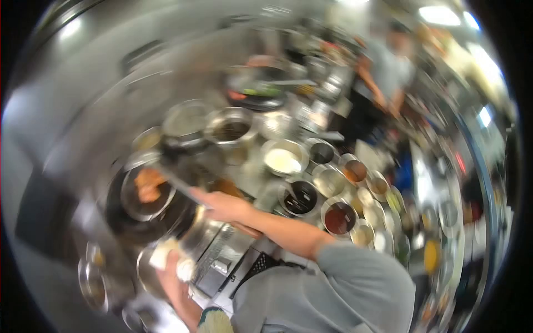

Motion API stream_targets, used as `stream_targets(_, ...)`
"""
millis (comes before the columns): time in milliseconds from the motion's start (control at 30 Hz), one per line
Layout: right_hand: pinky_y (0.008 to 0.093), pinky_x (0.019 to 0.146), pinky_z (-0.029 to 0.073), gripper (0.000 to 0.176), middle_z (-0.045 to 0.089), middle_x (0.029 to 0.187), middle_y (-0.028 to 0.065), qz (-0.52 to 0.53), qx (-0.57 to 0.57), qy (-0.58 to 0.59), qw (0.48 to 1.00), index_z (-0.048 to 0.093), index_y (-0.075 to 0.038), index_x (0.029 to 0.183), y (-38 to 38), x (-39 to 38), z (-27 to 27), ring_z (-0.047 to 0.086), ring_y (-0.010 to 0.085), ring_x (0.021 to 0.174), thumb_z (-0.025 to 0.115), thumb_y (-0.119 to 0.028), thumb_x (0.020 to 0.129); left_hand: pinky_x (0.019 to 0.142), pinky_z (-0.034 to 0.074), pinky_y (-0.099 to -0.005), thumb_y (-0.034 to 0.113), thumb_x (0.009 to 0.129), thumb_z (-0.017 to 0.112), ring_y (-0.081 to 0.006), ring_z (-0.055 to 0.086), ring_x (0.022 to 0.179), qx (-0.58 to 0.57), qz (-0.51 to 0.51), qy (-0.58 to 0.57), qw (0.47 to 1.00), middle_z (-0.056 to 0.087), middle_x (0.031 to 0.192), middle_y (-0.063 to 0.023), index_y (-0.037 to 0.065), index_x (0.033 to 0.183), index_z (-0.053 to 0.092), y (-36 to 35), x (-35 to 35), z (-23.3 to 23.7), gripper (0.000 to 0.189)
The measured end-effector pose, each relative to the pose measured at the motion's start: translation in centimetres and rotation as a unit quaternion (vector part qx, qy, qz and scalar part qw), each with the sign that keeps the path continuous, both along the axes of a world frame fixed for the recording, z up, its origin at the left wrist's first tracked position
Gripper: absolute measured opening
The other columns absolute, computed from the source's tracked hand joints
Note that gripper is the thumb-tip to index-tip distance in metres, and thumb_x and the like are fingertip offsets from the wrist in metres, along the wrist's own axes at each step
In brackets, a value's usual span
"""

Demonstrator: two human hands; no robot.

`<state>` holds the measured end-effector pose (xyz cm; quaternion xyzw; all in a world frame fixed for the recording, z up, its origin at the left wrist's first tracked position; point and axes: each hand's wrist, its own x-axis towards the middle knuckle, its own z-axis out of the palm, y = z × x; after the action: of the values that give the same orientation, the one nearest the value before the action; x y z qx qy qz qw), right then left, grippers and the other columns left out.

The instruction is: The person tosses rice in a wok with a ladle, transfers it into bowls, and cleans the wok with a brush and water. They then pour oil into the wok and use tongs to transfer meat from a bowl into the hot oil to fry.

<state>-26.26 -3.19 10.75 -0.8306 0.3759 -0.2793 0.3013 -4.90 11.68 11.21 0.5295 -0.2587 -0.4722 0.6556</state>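
Observation:
My right hand (225, 207) is closed around a long-handled metal tool (180, 186), probably a ladle or skimmer. Its handle seems to end in a brown wooden grip (247, 229) below the hand. The tool reaches over a dark wok (119, 213) at the left. Orange-brown pieces of food (149, 186) lie in a round, light-rimmed area there; blur hides whether this is the tool's head or the wok's inside. My left hand (173, 275) grips a folded white cloth (165, 254) at the wok's near side. Whatever the cloth may wrap is hidden.
Metal pots (230, 127) stand beyond the wok. Containers of dark sauce (300, 197), red sauce (340, 216) and a white substance (283, 160) crowd the counter at right. Another pan (258, 94) holds colourful food. A co-worker (386, 72) stands at the upper right.

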Motion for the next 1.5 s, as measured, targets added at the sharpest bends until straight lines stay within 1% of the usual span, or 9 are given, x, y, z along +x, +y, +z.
stream_targets(233,0.0451,0.082,0.047,0.082,0.060,0.105,0.0275,-0.005,0.070,0.066,0.995,0.012,-0.012,0.148,3.4,4.8,1.7,0.059,0.0413,0.098,0.060,-0.010,0.081,0.074,0.050,-0.0305,0.005,0.082,0.065,-0.0179,0.061,0.085,0.012,-0.039,0.027,0.999,0.061,0.103,-0.0099,-0.002,0.118,0.053,0.5,4.5,-0.3,0.038)
stream_targets(833,0.0439,0.081,0.047,0.082,0.062,0.101,0.0263,-0.060,0.108,0.039,0.992,0.016,-0.012,0.147,4.7,9.3,2.6,0.062,0.0391,0.093,0.064,-0.015,0.081,0.073,0.049,-0.0312,0.005,0.083,0.064,-0.0191,0.059,0.088,-0.017,-0.052,0.010,0.998,0.059,0.104,-0.0109,-0.003,0.120,0.050,3.9,8.9,0.0,0.041)
stream_targets(900,0.0401,0.069,0.051,0.081,0.064,0.094,0.0203,-0.042,-0.011,-0.017,0.999,0.018,-0.008,0.147,3.1,9.8,-0.2,0.064,0.0326,0.078,0.064,-0.014,0.081,0.073,0.049,-0.0313,0.005,0.083,0.064,-0.0194,0.058,0.088,-0.010,-0.063,0.011,0.998,0.059,0.105,-0.0108,-0.003,0.121,0.049,3.8,9.0,-0.2,0.042)
stream_targets(967,0.0352,0.058,0.050,0.079,0.062,0.087,0.0153,-0.011,0.138,-0.117,0.983,0.019,-0.007,0.146,3.9,9.1,3.1,0.061,0.0250,0.065,0.063,-0.013,0.082,0.073,0.049,-0.0315,0.006,0.083,0.064,-0.0193,0.058,0.088,-0.009,-0.058,0.010,0.998,0.059,0.105,-0.0108,-0.003,0.122,0.049,3.8,8.7,-0.3,0.042)
stream_targets(1100,0.0249,0.038,0.039,0.073,0.053,0.075,0.0048,0.135,0.318,-0.377,0.859,0.018,-0.009,0.147,1.3,10.1,6.0,0.047,0.0099,0.047,0.058,-0.005,0.086,0.075,0.050,-0.0314,0.007,0.083,0.064,-0.0194,0.059,0.090,-0.003,-0.037,-0.031,0.999,0.059,0.108,-0.0112,-0.003,0.123,0.048,4.3,8.7,-0.9,0.044)
stream_targets(1267,0.0161,0.036,0.030,0.038,0.047,0.072,-0.0007,0.268,0.626,-0.577,0.451,0.040,-0.011,0.120,-2.9,10.9,6.3,0.040,0.0023,0.049,0.054,0.002,0.087,0.069,0.052,-0.0298,0.008,0.082,0.067,-0.0169,0.062,0.084,0.030,0.008,-0.021,0.999,0.063,0.102,-0.0100,-0.001,0.117,0.057,4.6,7.9,0.8,0.038)
stream_targets(1333,0.0206,0.037,0.035,0.054,0.049,0.073,0.0005,0.115,0.408,-0.331,0.843,0.035,-0.007,0.134,-1.9,10.8,5.8,0.041,0.0047,0.048,0.058,-0.002,0.085,0.067,0.051,-0.0284,0.007,0.081,0.068,-0.0139,0.062,0.080,-0.001,-0.003,-0.001,1.000,0.064,0.093,-0.0052,0.000,0.110,0.060,4.8,7.8,1.5,0.031)
stream_targets(1400,0.0274,0.040,0.039,0.073,0.051,0.067,0.0035,0.014,0.258,-0.212,0.942,0.027,-0.006,0.144,0.1,10.7,4.7,0.046,0.0111,0.047,0.062,-0.003,0.081,0.066,0.050,-0.0273,0.008,0.081,0.069,-0.0118,0.061,0.077,-0.008,-0.018,-0.027,0.999,0.064,0.089,-0.0028,0.001,0.106,0.062,4.4,8.6,0.1,0.027)
stream_targets(1500,0.0260,0.039,0.039,0.076,0.053,0.073,0.0049,0.016,0.233,-0.184,0.955,0.022,-0.008,0.147,2.4,8.7,6.3,0.046,0.0092,0.047,0.061,-0.003,0.082,0.066,0.049,-0.0269,0.009,0.081,0.071,-0.0102,0.059,0.075,-0.031,-0.050,-0.034,0.998,0.064,0.088,-0.0026,0.001,0.103,0.062,4.0,8.4,-0.5,0.025)
